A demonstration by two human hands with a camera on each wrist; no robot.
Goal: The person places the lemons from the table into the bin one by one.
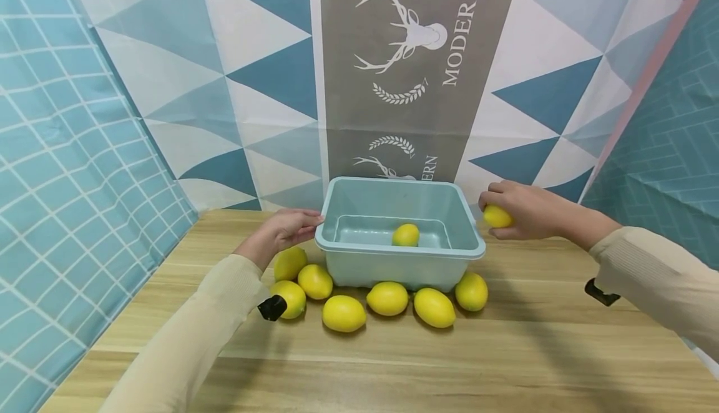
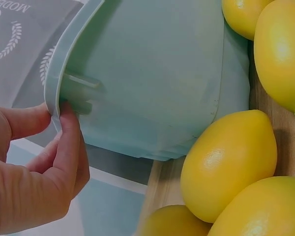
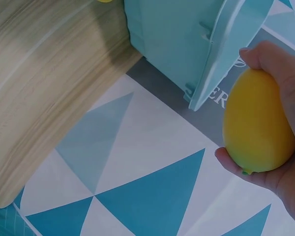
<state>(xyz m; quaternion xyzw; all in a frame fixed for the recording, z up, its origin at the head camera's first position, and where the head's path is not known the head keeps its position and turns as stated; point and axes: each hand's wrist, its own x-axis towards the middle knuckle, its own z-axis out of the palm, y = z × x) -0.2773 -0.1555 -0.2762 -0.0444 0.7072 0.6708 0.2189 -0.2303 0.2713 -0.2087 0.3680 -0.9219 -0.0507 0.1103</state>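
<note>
Left hand (image 1: pixel 289 226) pinches a pale-blue, rectangular plastic tub (image 1: pixel 387 267) by its rim; right hand (image 1: pixel 528 210) grips a smooth, yellow, oval lemon (image 3: pixel 258 120) (green-tipped). Another lemon (image 1: pixel 405 235) lies inside.

1. Lemons (image 1: pixel 344 313): yellow.
2. Bin (image 1: pixel 401 259): pale blue-green.
3. Tabletop (image 1: pixel 393 369): tan wood grain.
4. Sleeves (image 1: pixel 185 338): cream.
5. Back cloth (image 1: pixel 269 14): white and blue triangles; its grey panel (image 1: pixel 339 76), white stag motifs.
6. Left cloth (image 1: pixel 56 151): blue, white grid.
</note>
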